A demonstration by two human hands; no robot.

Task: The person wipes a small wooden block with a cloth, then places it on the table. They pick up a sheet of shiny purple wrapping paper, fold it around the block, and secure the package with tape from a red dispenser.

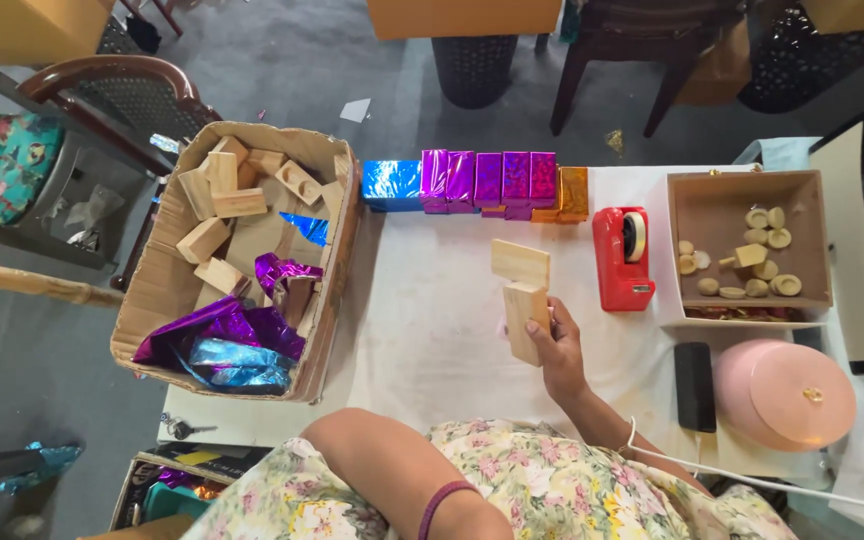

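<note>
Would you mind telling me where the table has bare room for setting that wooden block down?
Bare white cloth lies between the cardboard box and red tape dispenser, below the wrapped blocks. The right hand holds the wooden block there. Crowded right: tray, phone, pink lid.

Row of foil-wrapped boxes (477, 183) at table's far edge, blue, purple, orange, dark phone screen (694, 386) near right

The person wears a light, short-sleeved garment printed all over with pink flowers and green leaves on a cream ground. A purple band (444, 505) circles the left arm, which is bare below the sleeve. The right hand (559, 352) carries no ring or glove.
</note>
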